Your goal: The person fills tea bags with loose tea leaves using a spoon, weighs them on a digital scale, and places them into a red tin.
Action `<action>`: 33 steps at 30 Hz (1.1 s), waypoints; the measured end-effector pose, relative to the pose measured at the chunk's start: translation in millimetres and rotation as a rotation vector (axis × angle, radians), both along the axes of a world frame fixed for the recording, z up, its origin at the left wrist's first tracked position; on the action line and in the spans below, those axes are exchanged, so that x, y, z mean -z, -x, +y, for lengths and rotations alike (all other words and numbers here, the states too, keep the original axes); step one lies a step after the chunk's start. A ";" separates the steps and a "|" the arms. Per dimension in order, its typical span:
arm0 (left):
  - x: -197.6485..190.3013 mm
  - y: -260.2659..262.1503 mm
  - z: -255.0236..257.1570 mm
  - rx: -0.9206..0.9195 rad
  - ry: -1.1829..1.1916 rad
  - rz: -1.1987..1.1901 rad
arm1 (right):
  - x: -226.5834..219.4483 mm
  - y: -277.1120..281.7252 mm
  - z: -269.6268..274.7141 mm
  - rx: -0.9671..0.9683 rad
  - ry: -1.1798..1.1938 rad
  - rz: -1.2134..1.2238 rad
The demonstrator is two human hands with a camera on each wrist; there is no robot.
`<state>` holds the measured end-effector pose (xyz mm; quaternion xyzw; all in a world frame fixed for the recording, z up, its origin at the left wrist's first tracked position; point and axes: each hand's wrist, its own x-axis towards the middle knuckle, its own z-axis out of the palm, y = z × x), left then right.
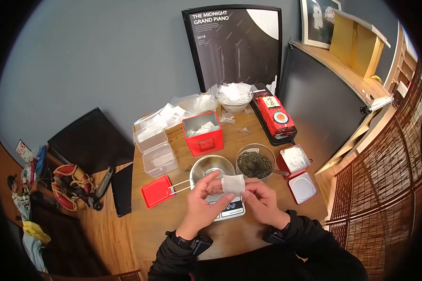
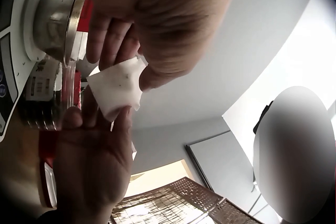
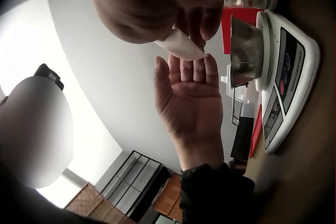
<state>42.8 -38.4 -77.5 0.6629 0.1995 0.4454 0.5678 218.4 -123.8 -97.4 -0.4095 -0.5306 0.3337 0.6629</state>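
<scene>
Both hands hold a small white tea bag (image 1: 233,184) above the front of the table. My left hand (image 1: 204,201) pinches its left side, thumb in front. On the opposite edge, the thumb and fingers of my right hand (image 1: 263,201) pinch it. A few dark specks show on the tea bag (image 2: 119,85) in the left wrist view. Just beyond the hands, a steel pan (image 1: 212,165) sits on a white kitchen scale (image 1: 237,209), partly hidden by them. To its right stands a glass bowl (image 1: 273,152) of dried tea leaves with a spoon (image 1: 275,172) in it.
A red tin (image 1: 204,145) holds white bags, behind the pan. Left are a clear plastic box (image 1: 160,161) and a red lid (image 1: 155,192). An open small tin (image 1: 296,159) stands right. A bag-filled bowl (image 1: 234,107) and red packet (image 1: 274,114) are at the back.
</scene>
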 end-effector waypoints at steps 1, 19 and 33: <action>-1.7 -1.8 -0.8 0.001 -0.006 0.001 | -0.5 0.3 2.1 0.101 -0.046 -0.157; 4.4 10.5 -4.1 -0.061 0.109 -0.008 | 0.7 7.2 5.1 0.001 -0.174 -0.122; -4.0 18.2 -2.7 0.018 0.027 0.222 | -13.5 1.8 14.0 -0.012 -0.146 -0.293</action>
